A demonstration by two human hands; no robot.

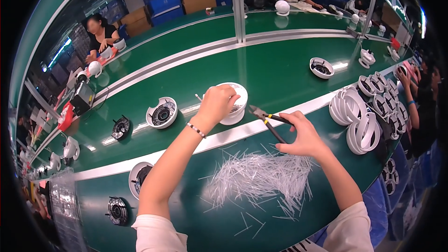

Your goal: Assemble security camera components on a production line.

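My left hand (217, 105), a beaded bracelet at its wrist, is closed over the near left rim of a white round plastic housing (240, 105). What its fingers pinch is hidden. The thin end of a white strip (198, 97) sticks out beside that hand. To the right, my right hand (303, 135) is wrapped round a pair of diagonal cutters (272, 120) with black and yellow handles. Their jaws point up and left, toward the housing and apart from it. Below both hands lies a loose heap of thin clear plastic strips (261, 179).
White housings with black inserts (162, 113) and bare black round parts (121, 127) stand on the green conveyor (275, 65). Stacked white rings (363, 133) fill the bench's right side. A black part (117, 211) lies at lower left. Other people sit beyond the conveyor and at right.
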